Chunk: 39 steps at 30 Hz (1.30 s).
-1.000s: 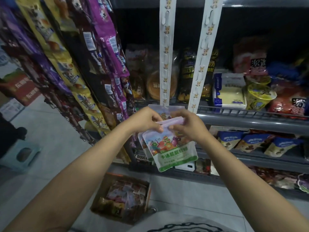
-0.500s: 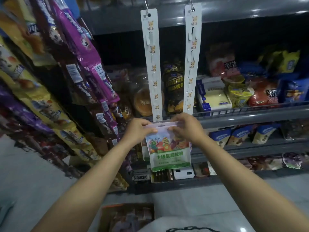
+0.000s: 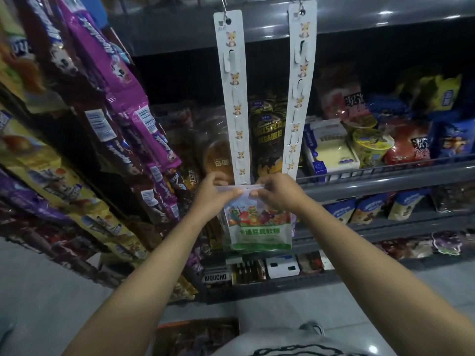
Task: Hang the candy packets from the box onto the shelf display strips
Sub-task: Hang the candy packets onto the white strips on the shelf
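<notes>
At six o'clock the box (image 3: 198, 335) is cut by the frame's bottom edge, its contents blurred. My hands hide the candy packet's (image 3: 258, 227) top corners; I can't tell whether it's hooked.

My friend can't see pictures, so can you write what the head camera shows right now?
Two hands, the left hand and the right hand, pinch the top of a candy packet at the bottom of the left display strip. A second strip hangs beside it, in front of snack-filled shelves.
</notes>
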### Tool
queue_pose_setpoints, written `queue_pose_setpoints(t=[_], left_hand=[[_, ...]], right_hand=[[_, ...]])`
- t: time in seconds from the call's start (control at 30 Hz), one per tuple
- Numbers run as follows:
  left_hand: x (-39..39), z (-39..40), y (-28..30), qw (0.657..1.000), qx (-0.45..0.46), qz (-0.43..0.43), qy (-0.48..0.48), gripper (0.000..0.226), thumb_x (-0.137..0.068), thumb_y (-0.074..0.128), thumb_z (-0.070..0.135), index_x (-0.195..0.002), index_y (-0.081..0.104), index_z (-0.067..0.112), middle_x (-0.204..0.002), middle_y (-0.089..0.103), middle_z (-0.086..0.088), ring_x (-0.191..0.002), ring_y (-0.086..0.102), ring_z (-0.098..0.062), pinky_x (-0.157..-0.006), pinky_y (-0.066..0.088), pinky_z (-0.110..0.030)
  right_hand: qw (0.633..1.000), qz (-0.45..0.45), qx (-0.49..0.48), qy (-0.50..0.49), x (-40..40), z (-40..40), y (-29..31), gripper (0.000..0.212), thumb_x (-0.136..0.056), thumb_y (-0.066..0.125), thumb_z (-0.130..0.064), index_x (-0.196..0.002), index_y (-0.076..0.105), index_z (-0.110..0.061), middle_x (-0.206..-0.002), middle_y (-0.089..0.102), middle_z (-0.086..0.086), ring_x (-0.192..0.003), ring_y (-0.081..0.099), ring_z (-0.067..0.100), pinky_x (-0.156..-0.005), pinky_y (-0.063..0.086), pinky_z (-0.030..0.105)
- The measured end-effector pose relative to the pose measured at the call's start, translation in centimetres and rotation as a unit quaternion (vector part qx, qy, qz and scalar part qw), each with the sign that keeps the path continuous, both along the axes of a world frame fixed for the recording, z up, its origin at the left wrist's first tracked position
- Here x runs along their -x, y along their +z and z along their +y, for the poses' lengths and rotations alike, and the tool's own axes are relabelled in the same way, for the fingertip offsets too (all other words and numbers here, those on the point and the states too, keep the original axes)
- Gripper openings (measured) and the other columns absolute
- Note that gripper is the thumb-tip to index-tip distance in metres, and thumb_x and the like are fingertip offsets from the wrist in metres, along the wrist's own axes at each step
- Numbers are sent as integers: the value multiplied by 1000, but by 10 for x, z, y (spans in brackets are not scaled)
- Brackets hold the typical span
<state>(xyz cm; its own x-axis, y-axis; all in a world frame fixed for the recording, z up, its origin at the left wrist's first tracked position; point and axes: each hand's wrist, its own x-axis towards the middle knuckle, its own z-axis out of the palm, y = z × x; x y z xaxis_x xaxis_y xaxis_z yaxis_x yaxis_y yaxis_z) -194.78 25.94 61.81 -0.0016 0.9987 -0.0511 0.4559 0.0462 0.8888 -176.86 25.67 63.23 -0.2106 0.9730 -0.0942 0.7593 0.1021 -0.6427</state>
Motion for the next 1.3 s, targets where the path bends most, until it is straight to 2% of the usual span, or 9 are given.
queue_pose_setpoints(t=[0.1,0.2,0.43,0.57,0.77,1.0,1.1,1.17,1.3], left_hand=[[-2,8,9,999,-32,-4,-1,30,-87,65,32,-111,63,13,-96,61,6,-90,57,-9,-71,44,-17],[-5,14,16,999,-22,22,-43,35,-93,55,37,-83,67,6,-72,55,-1,-72,51,-13,-63,37,-24],[-7,17,19,993,48,44,-100,45,-95,45,46,-69,59,12,-74,50,-9,-71,49,-19,-70,35,-30],[-9,15,24,992,63,27,-104,42,-96,46,45,-64,58,19,-77,56,-5,-74,52,-16,-68,37,-27],[-8,19,29,992,74,30,-101,33,-94,49,44,-74,63,22,-92,61,-6,-89,56,-17,-73,40,-24],[-1,19,28,990,64,44,-115,51,-92,56,39,-46,48,21,-54,47,2,-57,45,-14,-65,34,-28],[0,21,26,990,62,47,-115,49,-90,61,34,-45,51,20,-45,43,9,-51,41,-10,-59,32,-26],[2,22,26,990,53,50,-122,47,-89,63,33,-45,50,21,-47,38,5,-51,38,-12,-59,30,-27],[3,20,26,989,40,67,-127,33,-86,67,30,-54,61,23,-57,53,1,-58,47,-12,-58,35,-24]], right_hand=[[999,-46,-20,8,0,6,5,28,-88,61,-40,-89,64,-12,-83,66,5,-80,61,23,-73,50,35],[998,-56,-36,20,-2,8,9,30,-88,59,-41,-92,64,-12,-84,66,6,-79,61,23,-74,51,37],[993,-58,-105,-1,-4,8,6,21,-87,60,-43,-87,63,-22,-70,58,-4,-72,50,17,-61,35,26],[994,-44,-102,-5,-3,4,6,19,-88,60,-41,-82,58,-23,-63,51,-8,-69,48,16,-61,34,26],[997,-7,-74,-7,0,-1,13,22,-89,61,-32,-96,63,-10,-82,65,7,-76,60,23,-68,48,31],[999,33,-40,10,-3,-2,15,16,-88,63,-18,-102,60,-12,-95,63,3,-89,59,20,-76,49,30],[994,85,-62,3,-4,-2,14,17,-86,64,-13,-99,54,-13,-87,56,-9,-86,55,14,-69,44,18],[993,98,-72,-4,-3,-2,12,18,-86,64,-12,-98,51,-15,-84,52,-12,-83,53,12,-67,40,12],[991,100,-83,-15,-1,-1,8,19,-86,64,-13,-95,48,-17,-84,53,-8,-80,51,12,-63,38,12]])
